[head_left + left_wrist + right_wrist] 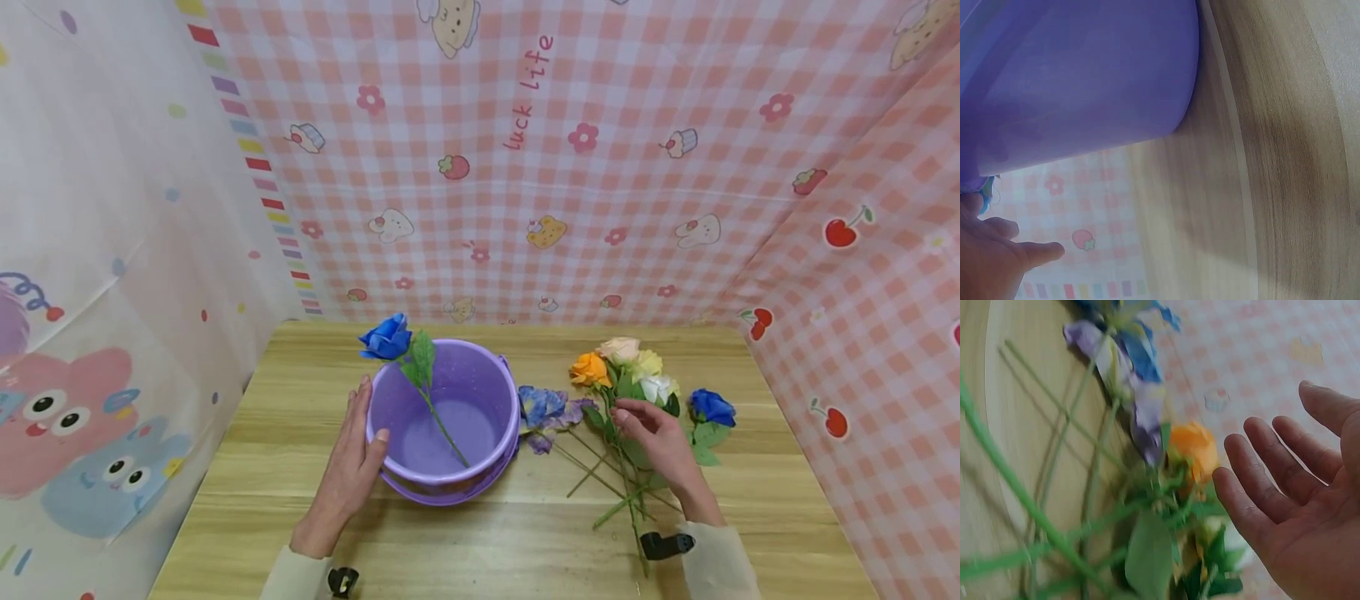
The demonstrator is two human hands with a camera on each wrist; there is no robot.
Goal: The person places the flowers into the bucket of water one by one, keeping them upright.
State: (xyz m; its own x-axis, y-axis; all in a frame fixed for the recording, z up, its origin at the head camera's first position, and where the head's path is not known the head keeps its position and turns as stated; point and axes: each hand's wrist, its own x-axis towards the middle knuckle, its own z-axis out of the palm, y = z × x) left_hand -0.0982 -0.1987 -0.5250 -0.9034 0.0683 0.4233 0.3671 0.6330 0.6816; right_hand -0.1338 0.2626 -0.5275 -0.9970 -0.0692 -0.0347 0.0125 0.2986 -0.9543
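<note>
A purple bucket [442,479] stands on the table with a blue rose [386,337] leaning in it, its bloom over the back left rim and its stem end on the bottom. My left hand [347,467] rests against the bucket's left side, fingers fairly straight along the outside and thumb at the rim. Over the flower pile on the right, my right hand [660,442] hovers with relaxed fingers and holds nothing. Beneath and beyond it lie an orange rose [1194,450], a white rose [657,388], a peach rose [619,350] and a yellow flower [647,364], their green stems crossing.
Another blue rose [712,407] lies to the right of the pile. Blue and purple flowers [543,406] lie between the bucket and the pile. Patterned cloth [525,192] hangs behind the wooden table [300,367] and along both sides.
</note>
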